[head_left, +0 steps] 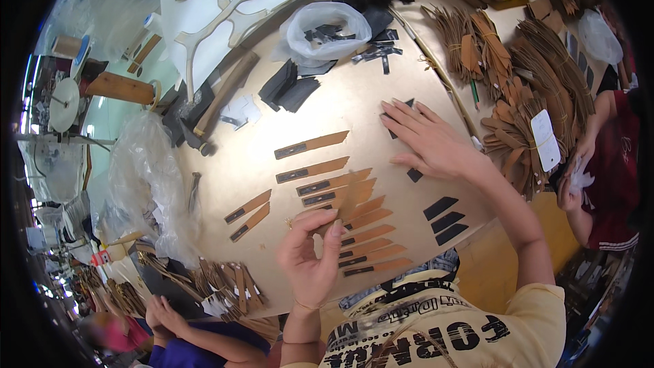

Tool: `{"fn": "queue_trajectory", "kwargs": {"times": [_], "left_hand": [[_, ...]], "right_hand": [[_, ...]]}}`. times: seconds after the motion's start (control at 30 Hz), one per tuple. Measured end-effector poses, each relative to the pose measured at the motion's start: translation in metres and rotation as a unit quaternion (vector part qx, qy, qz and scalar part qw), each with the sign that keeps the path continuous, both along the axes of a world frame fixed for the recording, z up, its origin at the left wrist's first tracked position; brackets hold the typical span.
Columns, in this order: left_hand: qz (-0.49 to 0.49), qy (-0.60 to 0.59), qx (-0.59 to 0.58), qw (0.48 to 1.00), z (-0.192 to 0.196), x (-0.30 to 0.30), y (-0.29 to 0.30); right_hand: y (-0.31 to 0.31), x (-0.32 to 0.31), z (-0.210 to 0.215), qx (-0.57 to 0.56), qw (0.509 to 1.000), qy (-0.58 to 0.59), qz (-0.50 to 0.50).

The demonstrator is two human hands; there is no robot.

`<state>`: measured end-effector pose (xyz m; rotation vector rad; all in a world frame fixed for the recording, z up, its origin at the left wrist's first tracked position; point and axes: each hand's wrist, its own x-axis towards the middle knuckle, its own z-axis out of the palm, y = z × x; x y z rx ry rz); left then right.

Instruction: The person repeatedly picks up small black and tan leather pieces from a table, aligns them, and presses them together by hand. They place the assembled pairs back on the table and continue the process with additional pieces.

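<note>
- Broad, smooth gold-toned table (347,110): serving as work surface; middle given over to laid-out pieces, probably for easy reach, with clutter toward the edges.
- Crumpled clear plastic sheeting (146,177): heaped at the left side, bounding the spread there.
- Banded bundles of brown strips (470,48): piled along the far right, likely tied against scattering; limiting room beyond the right hand.
- Bare right hand (436,140): open, palm down, apparently steadying a flat black piece (409,103) beneath the fingers; hiding most of it.
- Bare left hand (310,255): thumb and forefinger closed in a pinch, apparently on one end of a blurred brown strip (354,189); standing over part of the rows.
- Whitish translucent plastic bag (360,24): open-mouthed, containing black scraps; set far back, presumably out of the way.
- Slant-ended flat tan strips (323,142): laid near-parallel, dark patches leftward, probably for uniform handling.
- Three slanted black pieces (447,221): staggered beside the right forearm, presumably within reach.
</note>
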<state>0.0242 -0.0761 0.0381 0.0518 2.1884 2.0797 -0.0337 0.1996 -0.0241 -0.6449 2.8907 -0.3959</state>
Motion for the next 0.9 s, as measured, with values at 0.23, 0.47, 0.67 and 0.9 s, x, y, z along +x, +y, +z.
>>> {"fn": "queue_trajectory", "kwargs": {"times": [0.23,0.47,0.67,0.9], "left_hand": [[0.01,0.026,0.01,1.0,0.003,0.005,-0.004],[0.06,0.031,0.007,0.998,0.0,0.015,-0.025],[0.062,0.035,0.003,0.997,-0.007,0.016,-0.033],[0.036,0.048,-0.004,0.998,-0.011,0.014,-0.036]], "right_hand": [[-0.044,-0.065,0.002,-0.222,0.97,0.059,-0.081],[-0.116,-0.151,-0.001,-0.224,0.96,0.146,-0.083],[-0.124,-0.178,0.001,-0.079,0.991,0.097,-0.04],[-0.117,-0.175,-0.005,-0.071,0.988,0.136,-0.018]]}}
